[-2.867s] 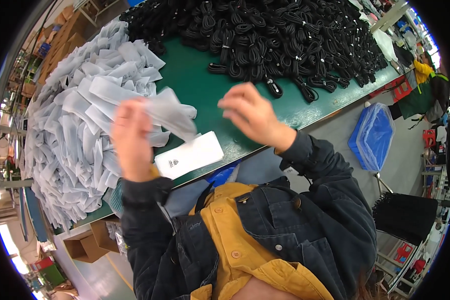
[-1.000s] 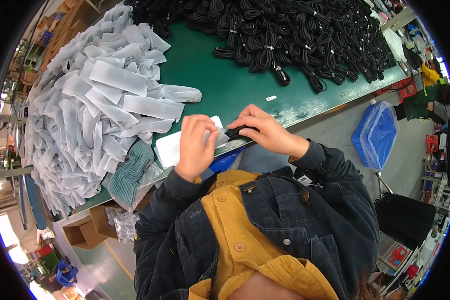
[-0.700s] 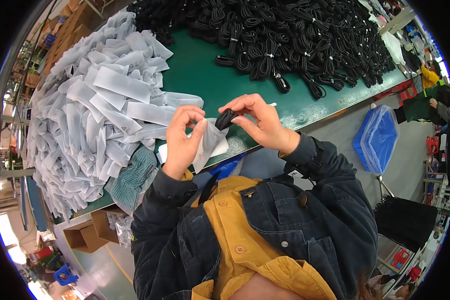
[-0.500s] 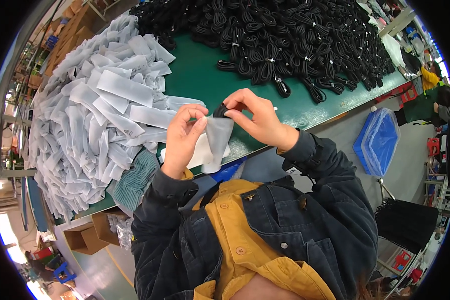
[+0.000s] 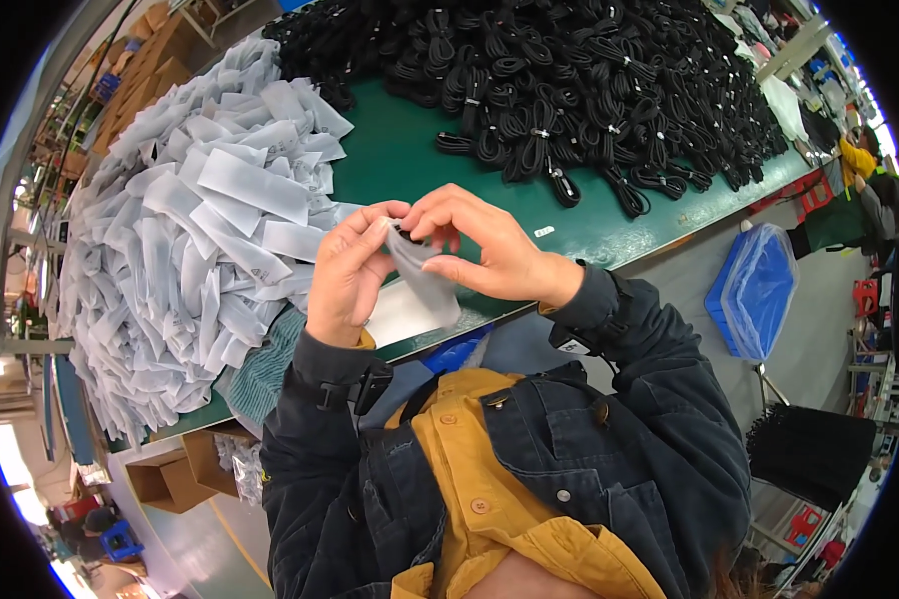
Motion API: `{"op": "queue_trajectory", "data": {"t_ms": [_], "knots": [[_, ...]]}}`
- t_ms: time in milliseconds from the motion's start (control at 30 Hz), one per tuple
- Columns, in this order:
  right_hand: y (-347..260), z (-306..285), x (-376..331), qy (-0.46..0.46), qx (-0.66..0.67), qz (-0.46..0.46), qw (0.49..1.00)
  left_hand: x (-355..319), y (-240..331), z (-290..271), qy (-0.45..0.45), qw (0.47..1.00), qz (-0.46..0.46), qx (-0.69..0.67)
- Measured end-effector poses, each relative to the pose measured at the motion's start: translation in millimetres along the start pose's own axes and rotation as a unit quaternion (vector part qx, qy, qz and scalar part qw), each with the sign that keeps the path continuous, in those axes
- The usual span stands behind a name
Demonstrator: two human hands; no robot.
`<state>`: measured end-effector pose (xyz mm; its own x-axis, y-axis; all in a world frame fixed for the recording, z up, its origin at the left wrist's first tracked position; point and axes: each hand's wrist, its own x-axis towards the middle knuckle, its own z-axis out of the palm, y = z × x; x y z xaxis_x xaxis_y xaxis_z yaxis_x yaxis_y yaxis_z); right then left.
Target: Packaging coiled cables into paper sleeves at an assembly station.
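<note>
Between my hands hangs a small translucent bag point(image 5: 428, 285), its mouth up and its body tilted down toward me. A dark bit of black cable point(image 5: 407, 235) shows at the mouth; most of it is hidden by the bag and my fingers. My left hand point(image 5: 350, 268) pinches the left edge of the mouth between thumb and fingers. At the other side, my right hand point(image 5: 489, 245) curls its fingers over the mouth, with the thumb against the bag. Below them a white sheet or pad point(image 5: 405, 312) lies at the table's front edge.
A big heap of translucent bags point(image 5: 210, 230) covers the left of the green table point(image 5: 390, 150). Bundled black cables point(image 5: 569, 90) pile up at the back. A small white label point(image 5: 543, 232) lies right of my hands. A lined blue bin point(image 5: 754, 285) stands at the right; cardboard boxes point(image 5: 170, 481) sit lower left.
Both hands have shifted slightly left with the bag. The black cable, which stuck out above the mouth, now sits mostly inside it. A white label has come into sight beside my right hand.
</note>
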<state>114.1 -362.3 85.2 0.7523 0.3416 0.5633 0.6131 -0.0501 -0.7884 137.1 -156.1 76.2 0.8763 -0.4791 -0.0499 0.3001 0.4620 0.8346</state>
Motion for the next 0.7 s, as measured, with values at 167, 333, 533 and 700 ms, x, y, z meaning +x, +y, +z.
{"op": "queue_trajectory", "data": {"t_ms": [167,333,533,700], "knots": [[9,6,4,0.002,-0.119,-0.160,0.980,2,-5,8,-0.024,0.999,-0.022,-0.019],[-2,6,9,0.087,0.080,0.016,0.993,-2,-5,7,-0.034,0.999,0.006,-0.005],[40,-64,26,0.214,-0.342,-0.059,0.913,0,74,-47,0.232,0.918,0.264,0.183],[90,-102,-18,0.075,-0.616,0.152,0.769,-16,35,-38,0.254,0.724,0.333,0.548]]}}
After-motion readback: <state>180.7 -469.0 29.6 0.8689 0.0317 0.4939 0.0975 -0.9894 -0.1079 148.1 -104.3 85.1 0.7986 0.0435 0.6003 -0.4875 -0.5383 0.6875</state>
